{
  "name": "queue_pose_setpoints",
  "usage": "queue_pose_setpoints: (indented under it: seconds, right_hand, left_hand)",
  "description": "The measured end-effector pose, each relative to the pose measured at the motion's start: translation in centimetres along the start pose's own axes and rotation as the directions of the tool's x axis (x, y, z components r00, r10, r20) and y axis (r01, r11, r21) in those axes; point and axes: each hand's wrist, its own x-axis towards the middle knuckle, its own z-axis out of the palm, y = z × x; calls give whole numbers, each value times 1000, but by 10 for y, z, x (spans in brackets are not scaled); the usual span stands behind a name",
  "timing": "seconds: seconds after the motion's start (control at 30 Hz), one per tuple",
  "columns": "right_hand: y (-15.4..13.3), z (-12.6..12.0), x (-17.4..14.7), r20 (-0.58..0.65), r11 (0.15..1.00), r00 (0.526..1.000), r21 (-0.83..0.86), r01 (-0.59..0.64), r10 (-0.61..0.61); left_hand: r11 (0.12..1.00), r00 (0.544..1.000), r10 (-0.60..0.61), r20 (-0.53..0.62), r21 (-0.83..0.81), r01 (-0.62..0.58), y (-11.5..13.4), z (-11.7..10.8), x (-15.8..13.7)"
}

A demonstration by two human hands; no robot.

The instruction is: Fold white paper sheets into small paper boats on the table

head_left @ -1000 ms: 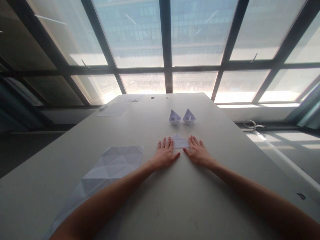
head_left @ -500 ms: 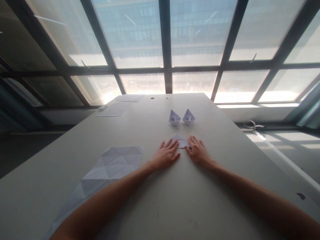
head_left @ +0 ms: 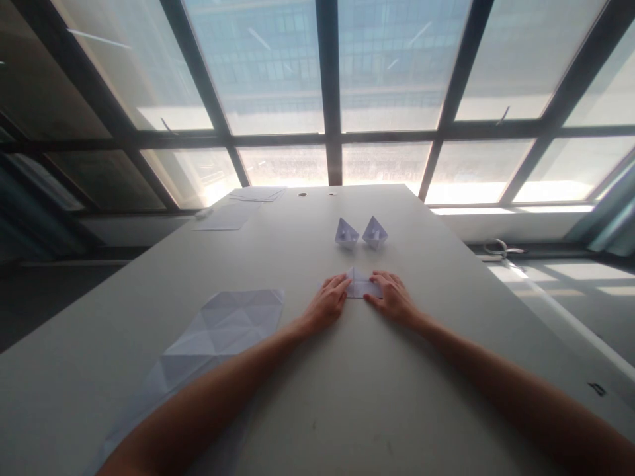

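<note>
A small sheet of white paper (head_left: 361,287), folded to a peak at the top with a straight lower edge, lies on the table between my hands. My left hand (head_left: 327,303) is closed on its left end, fingertips at the paper's edge and the thumb partly hidden. At the other end, my right hand (head_left: 394,301) grips the paper, its thumb along the lower corner and its fingers bent over the upper side. Just beyond stand two folded paper boats, a left one (head_left: 346,235) and a right one (head_left: 375,233).
A large creased paper sheet (head_left: 225,324) lies on the white table (head_left: 317,423), partly under my left forearm. More flat paper (head_left: 225,217) rests at the far left. Windows (head_left: 278,66) rise behind the table. A white cable (head_left: 501,250) is beyond the right edge.
My hands have gone from lying spread over the folded paper to gripping its two ends. The left fingers drew back leftward, baring more paper, which sits slightly nearer to me.
</note>
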Motion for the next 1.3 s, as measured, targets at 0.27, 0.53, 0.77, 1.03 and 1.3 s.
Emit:
queue_pose_setpoints:
  seconds: [0.27,0.53,0.77,1.03,1.3]
  right_hand:
    - [5,3,1,-43,996,999,91,20,-16]
    - [4,2,2,-79,987,997,159,24,-11]
    - [6,5,3,-125,979,992,196,52,-27]
    - [9,7,4,-156,954,988,296,37,11]
    - [5,4,6,-191,873,981,483,65,33]
  left_hand:
    - [983,986,-157,-56,82,161,-1,-1,-1]
    - [993,992,-117,-41,12,117,-1,-7,0]
    - [980,991,-34,-126,-199,8,-1,-9,-1]
    - [954,985,-16,-172,-297,-37,0,-6,-2]
    - [979,978,-26,-207,-205,-17,6,-11,-2]
